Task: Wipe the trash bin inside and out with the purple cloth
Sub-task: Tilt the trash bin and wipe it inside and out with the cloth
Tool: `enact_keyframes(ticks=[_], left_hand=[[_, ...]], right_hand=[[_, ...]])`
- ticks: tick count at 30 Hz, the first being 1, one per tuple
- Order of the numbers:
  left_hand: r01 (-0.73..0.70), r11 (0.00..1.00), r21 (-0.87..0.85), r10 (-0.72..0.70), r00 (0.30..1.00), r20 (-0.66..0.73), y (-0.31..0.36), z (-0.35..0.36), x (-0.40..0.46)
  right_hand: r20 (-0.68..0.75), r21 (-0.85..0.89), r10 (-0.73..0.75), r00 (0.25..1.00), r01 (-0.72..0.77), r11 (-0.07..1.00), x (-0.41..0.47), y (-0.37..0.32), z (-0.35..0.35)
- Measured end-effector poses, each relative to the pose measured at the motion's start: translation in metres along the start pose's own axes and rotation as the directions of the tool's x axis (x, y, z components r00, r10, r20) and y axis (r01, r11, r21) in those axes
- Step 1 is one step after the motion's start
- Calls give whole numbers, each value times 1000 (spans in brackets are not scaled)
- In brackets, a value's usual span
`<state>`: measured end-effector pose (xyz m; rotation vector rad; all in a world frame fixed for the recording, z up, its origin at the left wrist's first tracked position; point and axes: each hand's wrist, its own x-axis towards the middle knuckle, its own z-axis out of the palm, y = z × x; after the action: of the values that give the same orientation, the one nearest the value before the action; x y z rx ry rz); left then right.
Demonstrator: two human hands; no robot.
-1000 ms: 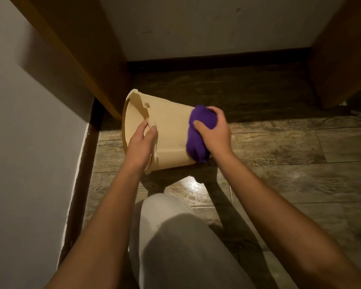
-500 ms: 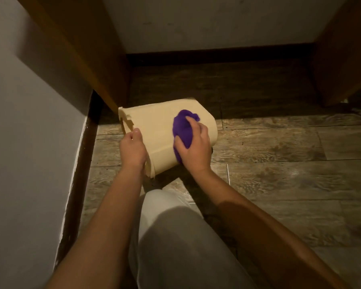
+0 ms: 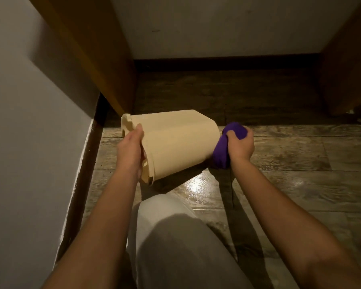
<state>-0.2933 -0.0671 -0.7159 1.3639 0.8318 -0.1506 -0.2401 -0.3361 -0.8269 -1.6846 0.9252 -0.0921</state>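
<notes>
The cream trash bin (image 3: 175,140) lies tipped on its side, held off the wood-plank floor (image 3: 290,184) at an angle, with its open rim toward the left and its closed base toward the right. The left hand (image 3: 130,150) has its grip on the rim, fingers curled over the edge into the opening and the thumb up along the outer wall near the notched part of the rim. The right hand (image 3: 239,144) is clenched around the purple cloth (image 3: 227,147), which is bunched into a wad; the cloth sits against the base end of the bin, one lump showing above the knuckles and a longer fold hanging below the fist toward the floor. Whether the cloth presses flat on the bottom panel or only touches its corner cannot be told from this angle. The bin's lower edge near the rim seems close to the floor, and a dark shadow lies beneath it beside a bright patch of glare on the planks. A knee in pale trousers (image 3: 175,236) fills the lower middle of the view, between the two bare forearms. A white wall (image 3: 29,142) with a dark baseboard runs along the left, a wooden panel (image 3: 96,59) stands just behind the bin's rim, and another wooden panel (image 3: 350,59) stands at the far right.
</notes>
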Motion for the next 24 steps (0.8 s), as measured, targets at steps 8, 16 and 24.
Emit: enact_keyframes(ticks=[8,16,24], left_hand=[[79,997,-14,-75,980,183,5,21,-21],[59,984,-165,-9,957,290,17,34,-19],[97,978,-186,-34,948,318,4,38,-13]], right_hand=[[281,127,-324,903,300,946,-70,-54,15],[589,-17,-571,572,716,698,-133,-70,44],[749,-114,-551,367,891,439,-129,-62,7]])
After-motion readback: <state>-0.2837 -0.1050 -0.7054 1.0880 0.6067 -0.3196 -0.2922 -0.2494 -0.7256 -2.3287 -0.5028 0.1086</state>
